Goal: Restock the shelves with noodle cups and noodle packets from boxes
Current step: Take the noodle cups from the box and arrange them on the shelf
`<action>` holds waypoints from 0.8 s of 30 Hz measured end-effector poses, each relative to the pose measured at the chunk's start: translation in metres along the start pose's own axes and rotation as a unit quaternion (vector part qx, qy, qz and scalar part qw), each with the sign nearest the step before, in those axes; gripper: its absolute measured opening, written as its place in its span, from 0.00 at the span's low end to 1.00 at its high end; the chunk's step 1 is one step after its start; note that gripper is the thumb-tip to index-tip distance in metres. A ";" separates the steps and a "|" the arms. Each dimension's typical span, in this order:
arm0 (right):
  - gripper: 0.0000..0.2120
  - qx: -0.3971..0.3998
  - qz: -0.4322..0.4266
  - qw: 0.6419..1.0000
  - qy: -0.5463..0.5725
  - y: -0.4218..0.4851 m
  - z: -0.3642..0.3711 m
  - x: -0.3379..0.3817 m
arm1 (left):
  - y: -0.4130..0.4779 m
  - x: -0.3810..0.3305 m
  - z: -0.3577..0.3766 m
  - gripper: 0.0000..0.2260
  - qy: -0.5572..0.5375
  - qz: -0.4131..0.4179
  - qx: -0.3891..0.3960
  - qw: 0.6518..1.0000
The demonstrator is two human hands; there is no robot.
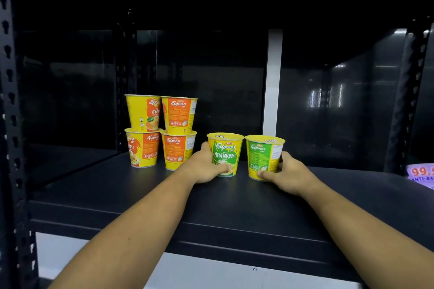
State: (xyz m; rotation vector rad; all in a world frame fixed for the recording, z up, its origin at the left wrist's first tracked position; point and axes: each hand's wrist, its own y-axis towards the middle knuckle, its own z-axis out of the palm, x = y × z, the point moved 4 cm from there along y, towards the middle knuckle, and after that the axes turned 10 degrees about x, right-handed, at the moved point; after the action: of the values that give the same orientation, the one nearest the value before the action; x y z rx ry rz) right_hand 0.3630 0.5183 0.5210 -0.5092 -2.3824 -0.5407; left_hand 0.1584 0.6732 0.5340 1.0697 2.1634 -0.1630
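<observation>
Black shelf (pixel 234 206) is carrying everything: left hand (pixel 206 168) is gripping the vegetarian cup (pixel 226 151), right hand (pixel 290 172) is gripping the green cup (pixel 263 153), and stacked orange cups (pixel 177 115) are standing just left of the left hand.

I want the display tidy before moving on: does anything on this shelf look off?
Nothing looks spilled or dented. Only the facing is mixed: the right green cup and the right-hand orange stack show their back panels, while their neighbours show fronts.

Two bare forearms (pixel 141 218), seemingly bare hands (pixel 206 169)
</observation>
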 end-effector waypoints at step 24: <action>0.30 -0.003 0.017 0.999 -0.049 0.000 0.001 0.000 | 0.000 0.000 0.000 0.34 0.013 -0.011 0.011 1.000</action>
State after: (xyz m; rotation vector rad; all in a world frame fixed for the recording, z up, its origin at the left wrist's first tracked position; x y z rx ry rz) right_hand 0.3629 0.5184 0.5203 -0.5906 -2.4608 -0.5186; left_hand 0.1579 0.6730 0.5340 1.0655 2.2020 -0.1844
